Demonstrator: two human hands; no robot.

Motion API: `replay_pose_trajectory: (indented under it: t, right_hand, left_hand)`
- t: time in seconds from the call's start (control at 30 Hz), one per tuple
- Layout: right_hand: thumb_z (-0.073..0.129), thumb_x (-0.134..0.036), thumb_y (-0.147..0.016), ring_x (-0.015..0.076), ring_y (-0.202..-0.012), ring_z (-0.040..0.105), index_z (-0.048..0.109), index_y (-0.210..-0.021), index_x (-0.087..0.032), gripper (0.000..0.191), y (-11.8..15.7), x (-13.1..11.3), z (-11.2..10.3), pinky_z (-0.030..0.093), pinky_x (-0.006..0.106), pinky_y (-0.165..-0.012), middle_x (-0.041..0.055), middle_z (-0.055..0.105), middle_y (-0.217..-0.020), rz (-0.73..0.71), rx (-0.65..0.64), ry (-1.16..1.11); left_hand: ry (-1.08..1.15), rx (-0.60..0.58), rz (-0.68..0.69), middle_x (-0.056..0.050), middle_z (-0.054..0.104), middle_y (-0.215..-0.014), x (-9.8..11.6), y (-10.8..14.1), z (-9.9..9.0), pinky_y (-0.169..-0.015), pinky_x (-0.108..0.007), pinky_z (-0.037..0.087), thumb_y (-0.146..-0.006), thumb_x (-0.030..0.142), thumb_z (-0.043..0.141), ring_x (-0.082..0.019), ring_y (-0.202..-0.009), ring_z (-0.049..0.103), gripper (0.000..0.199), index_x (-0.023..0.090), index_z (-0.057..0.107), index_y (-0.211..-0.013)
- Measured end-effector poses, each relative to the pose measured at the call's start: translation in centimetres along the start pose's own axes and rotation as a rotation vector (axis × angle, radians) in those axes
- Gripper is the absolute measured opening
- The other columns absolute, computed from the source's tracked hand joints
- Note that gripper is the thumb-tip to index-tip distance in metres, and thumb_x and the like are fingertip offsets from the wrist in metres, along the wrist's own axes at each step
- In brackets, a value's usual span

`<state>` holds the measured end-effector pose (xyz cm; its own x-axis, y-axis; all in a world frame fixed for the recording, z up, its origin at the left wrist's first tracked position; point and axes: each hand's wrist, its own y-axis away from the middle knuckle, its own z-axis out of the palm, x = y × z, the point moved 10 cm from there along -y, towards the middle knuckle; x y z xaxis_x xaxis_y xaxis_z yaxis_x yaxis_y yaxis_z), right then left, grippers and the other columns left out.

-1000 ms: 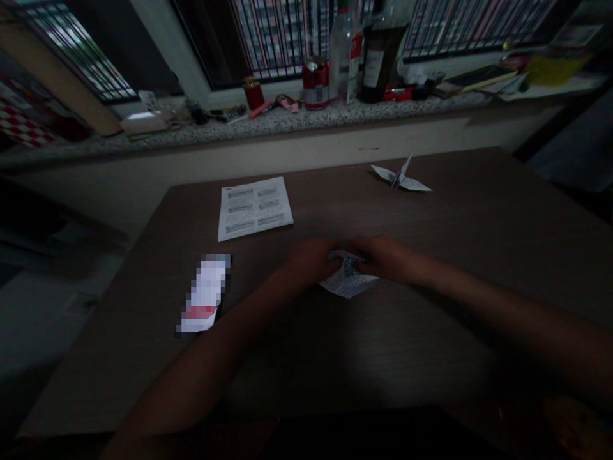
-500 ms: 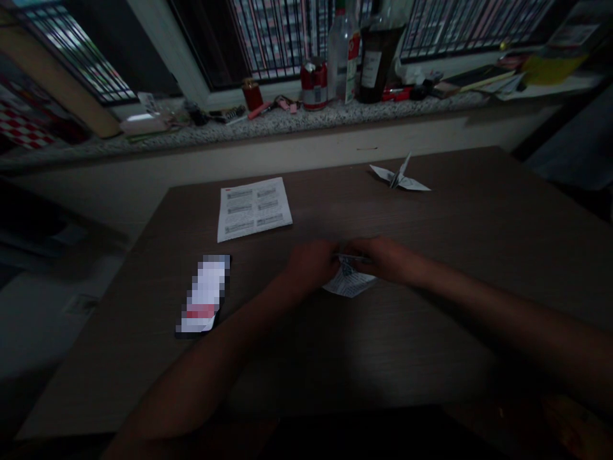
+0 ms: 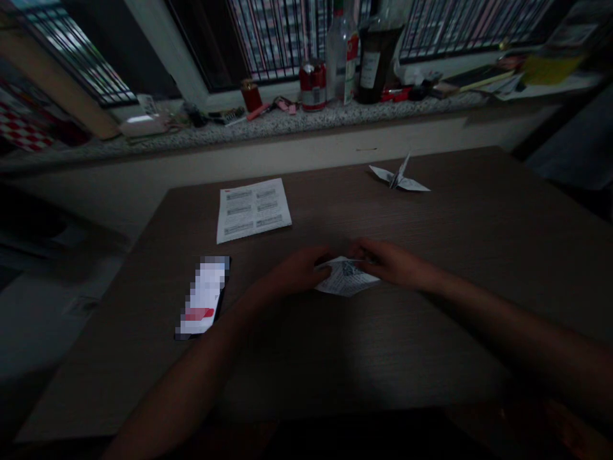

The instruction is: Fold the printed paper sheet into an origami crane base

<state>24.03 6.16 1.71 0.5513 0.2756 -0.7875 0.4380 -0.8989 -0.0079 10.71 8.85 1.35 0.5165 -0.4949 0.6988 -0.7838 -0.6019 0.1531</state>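
A folded sheet of printed paper [image 3: 348, 281] lies low over the table between my two hands. My left hand [image 3: 307, 265] has its thumb and fingers on the paper's left corner. On the other side, my right hand [image 3: 378, 259] grips the paper's upper right edge, its fingers bent together. The view is dim, and the fingertips of both hands are partly hidden. Behind and to the right, a folded paper crane [image 3: 396, 181] stands on the table with its wings spread.
On the brown table [image 3: 311, 358] lie a printed booklet [image 3: 253, 209] at the back left and a phone [image 3: 204, 295] with a blurred screen near my left forearm. Bottles, a red can [image 3: 313, 86] and small items line the stone windowsill [image 3: 282, 128].
My left hand has shifted a little left along the paper. The paper now looks wider and more opened out, with more of its printed face showing.
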Motion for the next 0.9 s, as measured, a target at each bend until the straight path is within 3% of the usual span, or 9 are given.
replay_pose_trajectory:
  t: [0.2,0.33,0.53,0.63,0.77,0.9]
  right_hand:
    - [0.059,-0.031,-0.096,0.0196,-0.083,0.061,0.06,-0.11,-0.022,0.016,0.6,-0.1,0.0,0.046,0.031,-0.072,0.0036,0.066,-0.094,-0.03,0.008,-0.058]
    - [0.066,-0.038,-0.093,0.0181,-0.076,0.059,0.063,-0.111,-0.022,0.025,1.0,0.0,0.0,0.043,0.03,-0.067,0.0013,0.064,-0.087,-0.011,-0.006,-0.062]
    - [0.066,-0.046,-0.094,0.017,-0.074,0.058,0.068,-0.106,-0.022,0.027,1.3,0.2,-0.2,0.043,0.03,-0.066,0.0015,0.064,-0.086,-0.009,0.036,-0.122]
    - [0.061,-0.045,-0.097,0.0171,-0.075,0.058,0.068,-0.105,-0.022,0.026,1.4,0.3,-0.4,0.044,0.03,-0.067,0.0022,0.065,-0.086,-0.016,0.07,-0.146]
    - [0.064,-0.042,-0.095,0.0171,-0.075,0.058,0.068,-0.109,-0.022,0.024,1.6,0.5,-0.6,0.044,0.03,-0.065,0.0016,0.064,-0.086,0.011,0.102,-0.138]
    - [0.068,-0.042,-0.092,0.0172,-0.073,0.059,0.065,-0.103,-0.022,0.023,1.8,0.6,-0.7,0.046,0.03,-0.064,0.0007,0.064,-0.082,0.067,0.129,-0.202]
  left_hand:
    - [0.242,-0.012,0.125,-0.005,0.068,-0.123,0.9,0.8,0.3,-0.092,-0.032,0.053,-0.095,0.016,0.054,-0.021,-0.113,0.066,0.035,0.022,0.057,-0.13]
    - [0.307,-0.033,0.098,-0.005,0.067,-0.124,0.8,1.0,0.7,-0.093,-0.032,0.052,-0.093,0.012,0.056,-0.02,-0.113,0.066,0.038,0.023,0.058,-0.129]
    - [0.336,-0.005,0.06,-0.006,0.069,-0.126,0.7,1.3,0.7,-0.096,-0.034,0.051,-0.095,0.035,0.068,-0.023,-0.114,0.066,0.035,0.024,0.063,-0.127]
    - [0.308,0.036,0.053,-0.007,0.07,-0.125,0.9,1.4,0.2,-0.096,-0.035,0.05,-0.099,0.044,0.062,-0.024,-0.113,0.066,0.036,0.023,0.065,-0.128]
    - [0.306,0.049,0.064,-0.007,0.072,-0.12,1.2,1.4,0.0,-0.09,-0.033,0.05,-0.104,0.043,0.051,-0.022,-0.106,0.066,0.036,0.021,0.067,-0.128]
    - [0.376,0.042,0.044,-0.007,0.072,-0.117,0.8,1.3,0.3,-0.086,-0.032,0.051,-0.101,0.04,0.056,-0.021,-0.102,0.067,0.032,0.02,0.068,-0.123]
